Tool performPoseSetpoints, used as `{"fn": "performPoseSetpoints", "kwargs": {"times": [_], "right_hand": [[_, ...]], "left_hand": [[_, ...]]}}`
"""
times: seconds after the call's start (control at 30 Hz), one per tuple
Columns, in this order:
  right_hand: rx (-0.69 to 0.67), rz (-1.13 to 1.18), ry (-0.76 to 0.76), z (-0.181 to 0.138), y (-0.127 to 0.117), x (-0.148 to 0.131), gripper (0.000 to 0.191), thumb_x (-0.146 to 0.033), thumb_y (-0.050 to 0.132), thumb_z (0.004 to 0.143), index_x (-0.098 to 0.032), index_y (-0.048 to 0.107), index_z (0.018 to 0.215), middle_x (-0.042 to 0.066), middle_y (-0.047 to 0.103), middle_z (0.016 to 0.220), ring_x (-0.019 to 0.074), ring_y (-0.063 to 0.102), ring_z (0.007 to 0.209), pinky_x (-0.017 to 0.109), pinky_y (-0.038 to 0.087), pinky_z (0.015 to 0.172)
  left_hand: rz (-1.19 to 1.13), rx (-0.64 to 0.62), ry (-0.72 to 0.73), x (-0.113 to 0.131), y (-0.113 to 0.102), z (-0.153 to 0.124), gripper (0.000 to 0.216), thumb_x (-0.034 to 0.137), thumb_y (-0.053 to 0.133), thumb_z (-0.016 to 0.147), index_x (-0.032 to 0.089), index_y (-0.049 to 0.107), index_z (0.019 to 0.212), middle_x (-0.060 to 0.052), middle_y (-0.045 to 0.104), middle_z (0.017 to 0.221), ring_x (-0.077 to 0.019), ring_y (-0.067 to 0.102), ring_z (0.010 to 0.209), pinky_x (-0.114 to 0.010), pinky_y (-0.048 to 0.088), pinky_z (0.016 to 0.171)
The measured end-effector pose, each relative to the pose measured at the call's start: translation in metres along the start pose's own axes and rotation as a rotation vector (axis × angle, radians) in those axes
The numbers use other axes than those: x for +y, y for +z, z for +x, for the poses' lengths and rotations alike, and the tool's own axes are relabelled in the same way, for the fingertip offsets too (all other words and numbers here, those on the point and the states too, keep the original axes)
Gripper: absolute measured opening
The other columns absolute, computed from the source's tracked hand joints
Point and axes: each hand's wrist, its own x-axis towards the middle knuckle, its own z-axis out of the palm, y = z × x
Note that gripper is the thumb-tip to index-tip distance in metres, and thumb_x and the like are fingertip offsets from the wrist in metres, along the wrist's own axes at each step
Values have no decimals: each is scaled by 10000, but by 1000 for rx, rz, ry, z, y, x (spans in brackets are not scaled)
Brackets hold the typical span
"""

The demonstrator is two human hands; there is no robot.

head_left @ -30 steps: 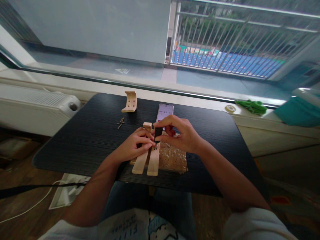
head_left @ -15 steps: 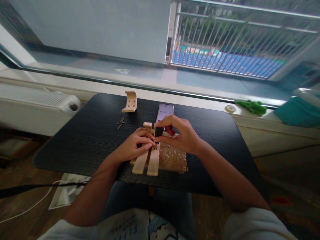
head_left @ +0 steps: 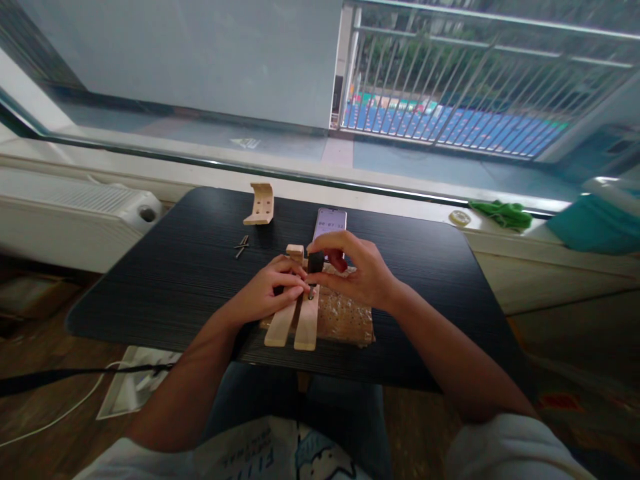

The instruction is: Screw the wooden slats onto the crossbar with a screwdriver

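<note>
My right hand point(head_left: 357, 267) grips the black handle of a short screwdriver point(head_left: 315, 262) between thumb and fingers. Its metal shaft points down to a hole in the right one of two pale wooden pieces point(head_left: 307, 327). From the left, my left hand point(head_left: 275, 287) holds the wooden pieces, its fingertips close to the shaft. Whether those fingertips also steady a screw is too small to see. Both pieces lie side by side across a brown, plastic-wrapped block point(head_left: 347, 317), with their near ends jutting past it.
On the dark table point(head_left: 165, 287), a curved wooden part with holes point(head_left: 263, 203) and several screws point(head_left: 242, 246) lie to the left. A phone point(head_left: 331, 223) lies behind my hands. On the sill sit a tape roll point(head_left: 459, 218), a green cloth point(head_left: 503, 215) and a teal container point(head_left: 593, 223).
My right hand has shifted slightly left, and more of the black screwdriver handle shows between its fingers. My left hand and the wooden pieces have hardly moved.
</note>
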Motion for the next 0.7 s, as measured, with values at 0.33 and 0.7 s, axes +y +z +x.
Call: {"fn": "performPoseSetpoints", "kwargs": {"times": [0.33, 0.7], "right_hand": [[-82, 50, -79, 3, -5, -1, 217, -248, 622, 883, -158, 576, 1075, 2, 639, 851, 60, 541, 667, 189, 446, 601], [-215, 318, 45, 5, -6, -10, 212, -103, 492, 906, -142, 484, 1114, -28, 544, 798, 25, 445, 589, 148, 373, 525]], "left_hand": [[21, 5, 7, 4, -1, 2, 248, 258, 516, 898, 166, 734, 825, -57, 655, 925, -212, 564, 962, -353, 462, 910], [22, -36, -45, -3, 1, -2, 327, 346, 488, 915, 154, 684, 738, -66, 643, 884, -231, 563, 955, -365, 462, 870]]}}
